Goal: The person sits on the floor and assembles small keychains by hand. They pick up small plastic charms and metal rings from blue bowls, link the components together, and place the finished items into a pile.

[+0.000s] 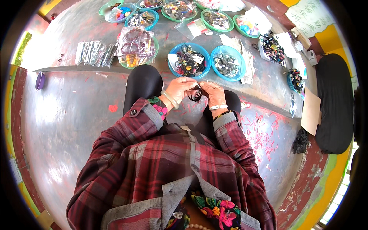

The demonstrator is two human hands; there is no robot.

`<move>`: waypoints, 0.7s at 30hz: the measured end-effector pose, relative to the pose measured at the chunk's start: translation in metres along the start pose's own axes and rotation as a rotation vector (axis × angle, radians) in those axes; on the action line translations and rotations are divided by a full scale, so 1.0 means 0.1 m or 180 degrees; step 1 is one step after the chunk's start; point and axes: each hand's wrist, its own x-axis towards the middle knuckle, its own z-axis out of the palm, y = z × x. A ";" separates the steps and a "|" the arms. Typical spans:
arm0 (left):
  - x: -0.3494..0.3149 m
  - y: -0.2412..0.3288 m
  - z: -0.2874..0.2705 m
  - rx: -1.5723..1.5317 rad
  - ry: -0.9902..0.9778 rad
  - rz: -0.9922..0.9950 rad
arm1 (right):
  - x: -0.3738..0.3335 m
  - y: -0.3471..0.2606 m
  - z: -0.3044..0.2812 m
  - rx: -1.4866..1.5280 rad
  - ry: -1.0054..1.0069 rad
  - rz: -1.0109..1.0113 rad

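Note:
My left hand [178, 91] and my right hand [214, 94] meet in front of my knees, the fingers of both pinched together. Between them hangs a small bundle of thin black loops [196, 96], which look like hair ties. A small white piece, perhaps a tag, shows at the fingertips; its kind is too small to make out. Just beyond my hands stands a blue basin [209, 63] of black cords and small mixed pieces. Beside it on the right is a lighter blue basin [243, 69] holding clear bags of dark items.
A green basin [156, 50] with bags of beads stands left, beside several flat clear packets [94, 53]. More basins line the back of the raised ledge. At right are a white tray [264, 55] of black bands, a cardboard sheet [310, 111] and a black bag [300, 141].

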 end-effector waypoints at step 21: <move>-0.03 0.03 -0.03 0.0141 -0.0174 -0.0073 | -0.04 -0.03 -0.01 -0.0200 -0.0162 -0.0321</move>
